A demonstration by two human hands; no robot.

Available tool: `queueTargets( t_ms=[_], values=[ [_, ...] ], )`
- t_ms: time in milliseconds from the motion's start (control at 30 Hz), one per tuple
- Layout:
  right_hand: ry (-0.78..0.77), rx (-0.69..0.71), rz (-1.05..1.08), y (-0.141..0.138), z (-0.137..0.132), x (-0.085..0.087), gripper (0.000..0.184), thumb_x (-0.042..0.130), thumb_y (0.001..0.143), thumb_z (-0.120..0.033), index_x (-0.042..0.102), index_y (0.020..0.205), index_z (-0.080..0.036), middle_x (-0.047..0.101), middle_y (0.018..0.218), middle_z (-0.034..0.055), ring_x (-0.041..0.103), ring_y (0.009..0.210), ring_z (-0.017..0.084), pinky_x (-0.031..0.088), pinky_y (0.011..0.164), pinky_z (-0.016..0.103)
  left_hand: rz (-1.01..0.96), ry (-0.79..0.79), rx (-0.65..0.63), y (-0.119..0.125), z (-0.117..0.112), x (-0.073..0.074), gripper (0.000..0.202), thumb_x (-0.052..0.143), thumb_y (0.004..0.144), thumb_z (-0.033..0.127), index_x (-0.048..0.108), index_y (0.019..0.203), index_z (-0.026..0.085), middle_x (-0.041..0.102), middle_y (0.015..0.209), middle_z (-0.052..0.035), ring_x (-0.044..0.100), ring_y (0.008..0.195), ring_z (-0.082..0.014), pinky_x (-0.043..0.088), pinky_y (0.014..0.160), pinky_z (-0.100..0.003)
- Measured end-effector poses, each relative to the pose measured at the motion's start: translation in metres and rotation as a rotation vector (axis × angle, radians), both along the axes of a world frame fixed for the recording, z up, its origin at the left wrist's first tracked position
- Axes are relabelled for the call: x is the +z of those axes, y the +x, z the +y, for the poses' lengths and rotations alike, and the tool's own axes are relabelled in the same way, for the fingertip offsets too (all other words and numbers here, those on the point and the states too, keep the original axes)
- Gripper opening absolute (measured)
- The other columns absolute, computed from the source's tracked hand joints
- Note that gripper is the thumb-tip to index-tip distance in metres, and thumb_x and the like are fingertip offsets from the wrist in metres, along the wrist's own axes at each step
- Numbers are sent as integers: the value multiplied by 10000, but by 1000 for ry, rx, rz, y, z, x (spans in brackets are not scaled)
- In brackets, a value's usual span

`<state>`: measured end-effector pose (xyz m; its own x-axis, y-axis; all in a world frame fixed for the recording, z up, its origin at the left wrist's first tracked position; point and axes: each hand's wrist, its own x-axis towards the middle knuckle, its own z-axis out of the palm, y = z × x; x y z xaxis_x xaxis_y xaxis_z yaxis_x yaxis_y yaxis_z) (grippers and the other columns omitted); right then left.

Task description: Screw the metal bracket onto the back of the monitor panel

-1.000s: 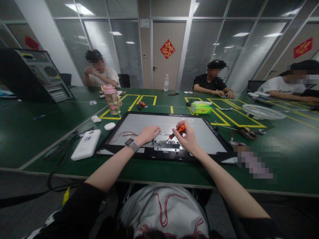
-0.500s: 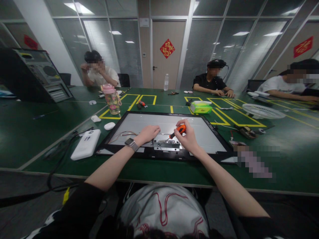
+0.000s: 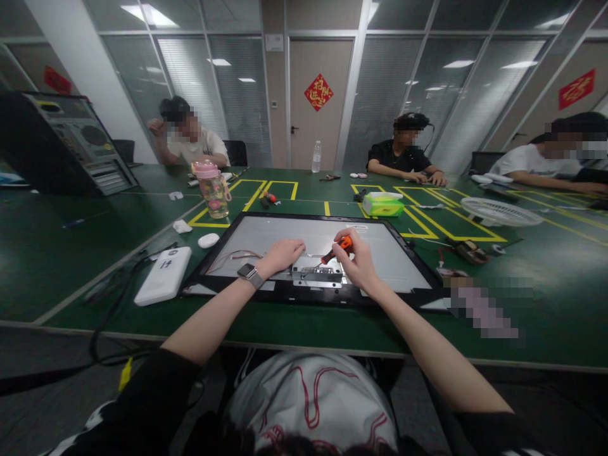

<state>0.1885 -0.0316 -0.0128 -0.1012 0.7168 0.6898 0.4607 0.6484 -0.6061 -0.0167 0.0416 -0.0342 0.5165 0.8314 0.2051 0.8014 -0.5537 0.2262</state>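
Observation:
My right hand (image 3: pixel 357 259) is wrapped round the orange and black handle of a screwdriver (image 3: pixel 342 247). Its shaft slants down to the left, towards a metal bracket (image 3: pixel 317 276) at the near edge of a flat screen panel (image 3: pixel 394 258) with a black frame. Whether the tip touches a screw is too small to see. Beside the bracket, my left hand (image 3: pixel 284 254) lies over the panel, fingers stretched to the right, with a watch (image 3: pixel 249 273) on that wrist. Thin wires (image 3: pixel 240 254) run across the panel left of this hand.
To the left are a white power bank (image 3: pixel 164 277), a white case (image 3: pixel 208 240), a pink-lidded bottle (image 3: pixel 212 190) and a computer tower (image 3: pixel 71 142). A green tissue pack (image 3: pixel 382 204) and a white fan grille (image 3: pixel 501 211) lie beyond the panel. Three other people sit across the table.
The screwdriver handle has turned slightly in my right hand, with its shaft a little to the right. My left hand stays in place. Across the table, one person's arm has shifted.

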Motion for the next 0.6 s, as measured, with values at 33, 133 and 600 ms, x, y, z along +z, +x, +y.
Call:
queueTargets(
  t_ms=[33,133,600],
  values=[
    [7,19,-6,1,0,-1,143,513,865,-348,478,862,-210,473,574,-55,443,474,101,345,499,224,-1,1,-1,0,0,0,394,308,951,392,647,972,194,695,911,-82,618,785,-212,419,676,-285],
    [27,36,-8,3,0,-2,108,477,877,-314,482,879,-206,484,586,-48,443,480,104,346,508,229,-1,3,0,0,1,-1,391,310,950,385,647,974,189,695,909,-84,618,785,-212,417,670,-284],
    [21,-45,5,-2,0,2,154,532,867,-348,498,840,-200,512,589,-42,449,493,94,359,519,212,-1,-7,-1,1,-2,2,402,305,954,380,653,969,179,695,902,-87,619,775,-209,420,667,-284]
  ],
)
